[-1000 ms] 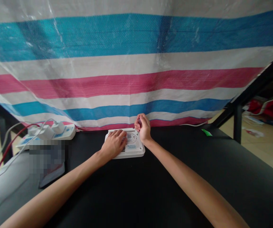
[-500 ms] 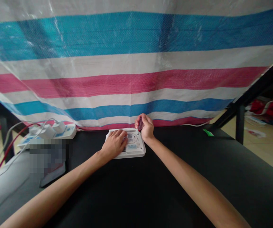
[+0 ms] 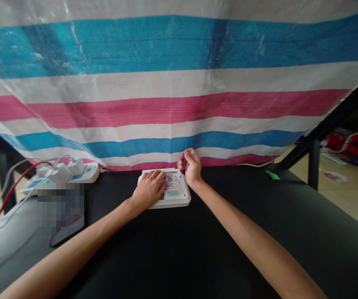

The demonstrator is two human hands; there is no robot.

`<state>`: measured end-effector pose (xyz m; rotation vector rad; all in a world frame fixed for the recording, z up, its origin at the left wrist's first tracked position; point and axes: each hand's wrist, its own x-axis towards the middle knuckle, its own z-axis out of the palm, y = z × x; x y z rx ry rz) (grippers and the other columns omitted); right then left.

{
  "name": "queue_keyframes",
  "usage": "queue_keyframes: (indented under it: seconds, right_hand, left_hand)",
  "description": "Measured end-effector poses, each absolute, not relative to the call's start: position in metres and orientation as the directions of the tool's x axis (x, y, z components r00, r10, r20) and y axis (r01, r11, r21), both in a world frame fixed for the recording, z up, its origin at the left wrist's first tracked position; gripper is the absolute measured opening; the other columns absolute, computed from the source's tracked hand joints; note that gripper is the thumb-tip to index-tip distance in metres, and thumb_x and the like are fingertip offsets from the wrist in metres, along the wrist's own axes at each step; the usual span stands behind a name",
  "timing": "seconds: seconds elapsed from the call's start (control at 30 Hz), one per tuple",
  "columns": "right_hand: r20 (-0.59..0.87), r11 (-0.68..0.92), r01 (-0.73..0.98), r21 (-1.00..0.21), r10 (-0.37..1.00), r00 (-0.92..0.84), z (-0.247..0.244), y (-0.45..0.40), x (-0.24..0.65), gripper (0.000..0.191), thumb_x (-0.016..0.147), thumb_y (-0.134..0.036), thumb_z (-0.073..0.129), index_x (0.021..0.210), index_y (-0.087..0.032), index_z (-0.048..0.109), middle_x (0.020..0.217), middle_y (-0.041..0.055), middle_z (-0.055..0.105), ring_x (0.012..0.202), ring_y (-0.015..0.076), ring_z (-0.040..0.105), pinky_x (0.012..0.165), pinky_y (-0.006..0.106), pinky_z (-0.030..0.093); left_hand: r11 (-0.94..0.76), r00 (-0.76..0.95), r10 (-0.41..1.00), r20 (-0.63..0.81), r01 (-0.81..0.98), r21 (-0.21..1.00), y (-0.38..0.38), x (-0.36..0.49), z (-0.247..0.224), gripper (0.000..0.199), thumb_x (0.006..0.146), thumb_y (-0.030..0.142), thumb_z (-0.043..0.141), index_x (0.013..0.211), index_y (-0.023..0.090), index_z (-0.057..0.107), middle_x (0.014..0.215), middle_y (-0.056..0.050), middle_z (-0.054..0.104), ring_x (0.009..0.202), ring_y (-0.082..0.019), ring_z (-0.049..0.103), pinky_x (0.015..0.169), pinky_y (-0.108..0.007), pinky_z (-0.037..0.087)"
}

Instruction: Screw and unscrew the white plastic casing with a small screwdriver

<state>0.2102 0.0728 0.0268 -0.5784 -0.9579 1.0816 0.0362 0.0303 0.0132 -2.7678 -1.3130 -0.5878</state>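
Observation:
A white router lies on the black table, its vented underside with printed labels facing up. My left hand rests flat over its left half, fingers stretched across the casing and covering part of the labels. At the router's far right corner my right hand is closed around a small screwdriver with a dark red handle. The screwdriver is held upright, pointing down at that corner; most of it is hidden by the fingers. Whether its tip sits in a screw hole I cannot tell.
To the left, a white power strip carries several plugs and cables. A dark flat device, partly pixelated, lies nearer. A green scrap is at the right. Striped plastic sheeting hangs behind the table, between black frame bars.
The fingers of my right hand have shifted very slightly around the screwdriver. My left hand and the router stay in place.

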Motion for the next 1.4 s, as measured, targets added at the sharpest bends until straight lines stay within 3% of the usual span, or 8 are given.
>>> queue_keyframes:
  seconds: [0.13, 0.33, 0.5, 0.67, 0.87, 1.4]
  right_hand:
    - [0.367, 0.390, -0.456, -0.800, 0.919, 0.143, 0.027, 0.075, 0.209, 0.046, 0.078, -0.064, 0.064, 0.069, -0.022, 0.047, 0.049, -0.0055, 0.048, 0.038, 0.0089, 0.042, 0.037, 0.022, 0.029]
    - [0.349, 0.358, -0.486, -0.797, 0.930, 0.111, 0.028, 0.069, 0.207, 0.044, 0.078, -0.063, 0.065, 0.076, -0.024, 0.043, 0.047, -0.0111, 0.033, 0.036, 0.0057, 0.022, 0.037, 0.021, 0.014]
    - [0.359, 0.364, -0.457, -0.812, 0.928, 0.101, 0.028, 0.068, 0.208, 0.045, 0.073, -0.055, 0.072, 0.079, -0.026, 0.039, 0.050, -0.0114, 0.037, 0.037, 0.0063, 0.026, 0.038, 0.020, 0.015]
    - [0.331, 0.336, -0.457, -0.824, 0.939, 0.094, 0.025, 0.072, 0.208, 0.052, 0.076, -0.071, 0.061, 0.070, -0.024, 0.042, 0.048, -0.0079, 0.039, 0.038, 0.0077, 0.033, 0.038, 0.022, 0.024]
    - [0.339, 0.346, -0.492, -0.799, 0.935, 0.107, 0.020, 0.068, 0.206, 0.051, 0.075, -0.068, 0.066, 0.074, -0.024, 0.040, 0.047, -0.0110, 0.031, 0.037, 0.0061, 0.021, 0.037, 0.020, 0.012]
    - [0.367, 0.360, -0.523, -0.772, 0.925, 0.096, 0.019, 0.069, 0.210, 0.056, 0.074, -0.072, 0.064, 0.061, -0.023, 0.040, 0.044, -0.0111, 0.020, 0.035, 0.0046, 0.014, 0.035, 0.019, 0.010]
  left_hand:
    - [-0.644, 0.573, 0.744, 0.344, 0.752, 0.138, 0.031, 0.036, 0.013, 0.017, 0.101, 0.030, 0.042, 0.107, 0.019, 0.054, 0.105, -0.008, 0.063, 0.100, -0.024, 0.061, 0.090, -0.040, 0.047]
    - [-0.635, 0.571, 0.753, 0.327, 0.760, 0.137, 0.031, 0.036, 0.014, 0.020, 0.100, 0.031, 0.042, 0.108, 0.018, 0.055, 0.106, -0.009, 0.064, 0.100, -0.025, 0.061, 0.089, -0.041, 0.047]
    - [-0.627, 0.563, 0.759, 0.327, 0.767, 0.134, 0.031, 0.037, 0.014, 0.021, 0.101, 0.033, 0.041, 0.108, 0.019, 0.055, 0.105, -0.008, 0.064, 0.099, -0.024, 0.061, 0.089, -0.040, 0.047]
    - [-0.635, 0.571, 0.753, 0.326, 0.761, 0.134, 0.031, 0.036, 0.014, 0.020, 0.101, 0.032, 0.041, 0.108, 0.019, 0.054, 0.107, -0.008, 0.063, 0.101, -0.024, 0.061, 0.091, -0.040, 0.046]
    - [-0.633, 0.566, 0.757, 0.327, 0.760, 0.149, 0.031, 0.036, 0.014, 0.019, 0.100, 0.032, 0.042, 0.108, 0.019, 0.054, 0.106, -0.008, 0.063, 0.101, -0.025, 0.060, 0.090, -0.041, 0.047]
    - [-0.648, 0.574, 0.743, 0.344, 0.746, 0.153, 0.031, 0.036, 0.012, 0.017, 0.100, 0.030, 0.043, 0.107, 0.019, 0.054, 0.105, -0.008, 0.064, 0.100, -0.025, 0.061, 0.090, -0.042, 0.047]
